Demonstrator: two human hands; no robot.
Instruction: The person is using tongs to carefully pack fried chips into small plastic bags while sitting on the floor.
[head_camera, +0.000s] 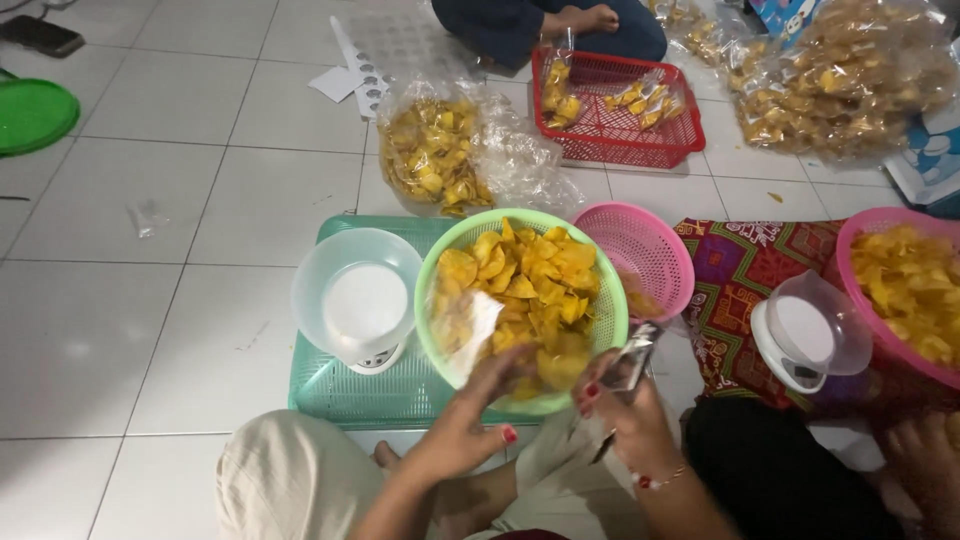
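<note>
My left hand (470, 420) pinches a small clear plastic bag (472, 335) that lies over the yellow chips in a green basket (600, 340). At the basket's near right rim, my right hand (625, 410) grips a shiny metal scoop or tongs (633, 358). The basket rests on a turned-over green tray (340, 395), beside a white kitchen scale carrying a clear bowl (357, 295).
A pink basket (640, 255) touches the green one on the right. Farther right are a second scale (808, 335) and a pink basket of chips (905, 290). Bags of chips (435, 150), a red basket (610, 110) and a seated person (550, 25) lie beyond.
</note>
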